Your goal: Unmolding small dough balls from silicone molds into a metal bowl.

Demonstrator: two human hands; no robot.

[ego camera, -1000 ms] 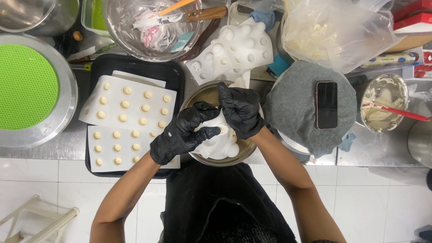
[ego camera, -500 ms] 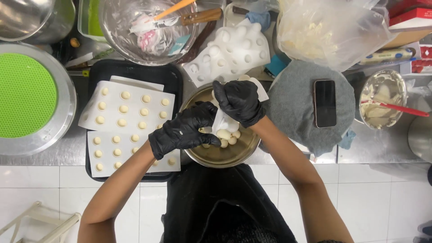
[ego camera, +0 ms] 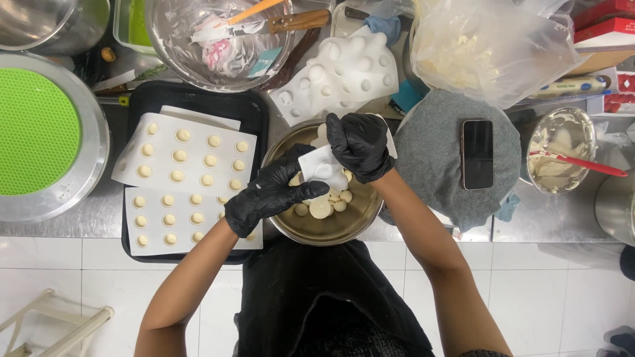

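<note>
Head view: several pale discs (ego camera: 322, 208) already lie in the metal bowl (ego camera: 344, 228) at the desk's (ego camera: 59, 221) near edge. Two filled white moulds (ego camera: 185, 158) wait on the black tray (ego camera: 254, 109), so by my judgement most of the unmoulding is left. Both gloved hands meet over the bowl: the left hand (ego camera: 264, 195) and the right hand (ego camera: 360, 145) have their fingers closed on a small white mould (ego camera: 322, 166), bent between them.
</note>
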